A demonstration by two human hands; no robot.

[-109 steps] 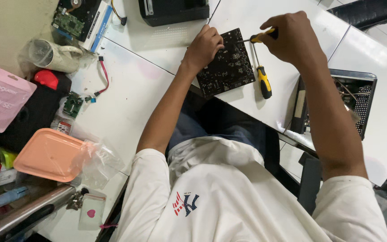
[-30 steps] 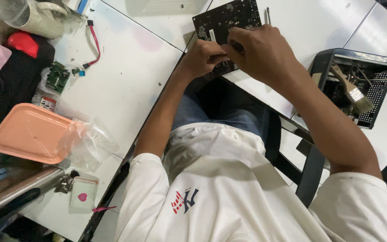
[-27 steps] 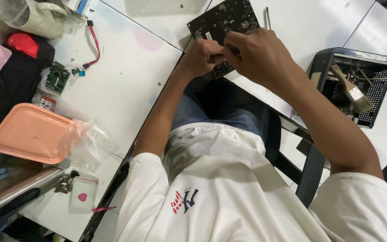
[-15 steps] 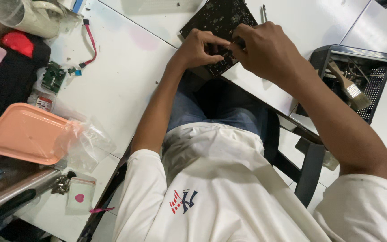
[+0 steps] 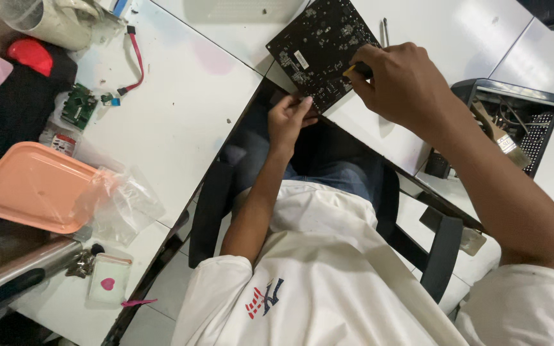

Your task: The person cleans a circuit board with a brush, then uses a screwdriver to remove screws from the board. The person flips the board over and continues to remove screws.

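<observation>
Right hand [image 5: 400, 80] fingers clenched round a yellow-and-black screwdriver handle [image 5: 354, 68], pressed against the black rectangular circuit board [image 5: 320, 48] at upper centre of frame. Left hand [image 5: 288, 116], fingers loosely curled, touches the board's lower edge, which overhangs the white tabletop [image 5: 181, 115]. A peach plastic tray [image 5: 30, 186] sits far left.

The left hand [image 5: 290, 118] has dropped off the circuit board [image 5: 323, 48] to its near edge.

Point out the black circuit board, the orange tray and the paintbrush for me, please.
black circuit board [image 5: 318, 48], head view, middle of its face
orange tray [image 5: 27, 186], head view, bare base
paintbrush [image 5: 496, 133], head view, wooden handle
</observation>
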